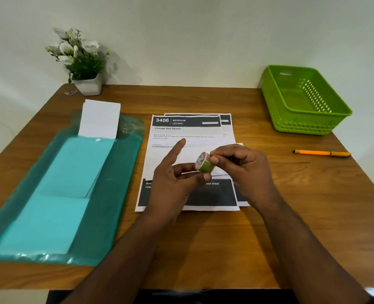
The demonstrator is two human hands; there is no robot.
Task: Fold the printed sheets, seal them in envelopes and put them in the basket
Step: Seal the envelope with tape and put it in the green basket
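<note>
Fingers of both hands are pinching a small green tape roll [204, 162]: left hand [177, 178] cradling it, index extended; right hand [243, 170] gripping its far edge. Beneath are lying printed sheets [186, 137] reading "3406 BEDROOM, Change Bed Sheets". Green basket [302, 102] is sitting far right.

Green basket [305, 119], orange pen [322, 153], teal folder [107, 194] — white sheets [188, 139] banded dark grey.

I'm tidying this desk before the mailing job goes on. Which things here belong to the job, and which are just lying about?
Belong to the job:
printed sheets
white envelopes in the teal plastic folder
small tape roll, held by both the left hand and the right hand
green basket

Lying about:
orange pen
potted flowers
</note>
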